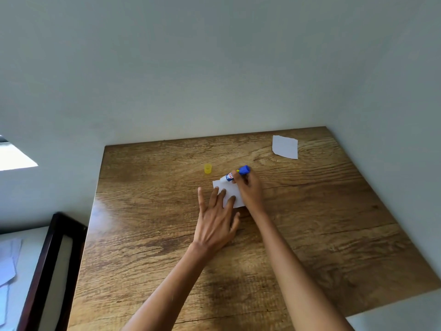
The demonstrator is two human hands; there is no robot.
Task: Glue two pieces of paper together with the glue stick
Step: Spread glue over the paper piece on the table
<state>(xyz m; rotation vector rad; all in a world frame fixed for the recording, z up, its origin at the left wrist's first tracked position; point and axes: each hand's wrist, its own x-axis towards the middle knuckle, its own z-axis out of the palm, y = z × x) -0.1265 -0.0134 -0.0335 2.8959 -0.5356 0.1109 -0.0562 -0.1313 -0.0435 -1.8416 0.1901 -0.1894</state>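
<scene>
pressing down on a small white paper (229, 192) with straight, spread fingers, the left hand (216, 220) lies flat on the wooden counter (310, 235), its grip apart, the fingertips resting on the near left part of the sheet and the thumb spread out on the wood beside it. just to the right of that hand, the right hand (249, 189) has its grip clamped on the glue stick (235, 175), fingers curled round the barrel. the stick is tilted, its blue end pointing up and away to the right beyond the knuckles, its pale tip pointing down to the left and meeting the far edge of the paper, just beyond the left fingertips. whether glue is actually touching the sheet is too small to tell. the paper lies under both hands, between them, with its near right corner showing below the right wrist. a little way beyond and to the left of the glue tip stands a yellow cap (207, 168), upright on the counter, apart from the paper and from both hands. well beyond the right hand and further right, near the far edge of the counter by the wall, lies a second white paper (285, 146), flat and untouched. both bare forearms reach in from the near edge of the counter. off to the left of the left arm, past the counter's edge, is a dark wooden frame (47, 271) with pale sheets (8, 261) lying beside it.
</scene>
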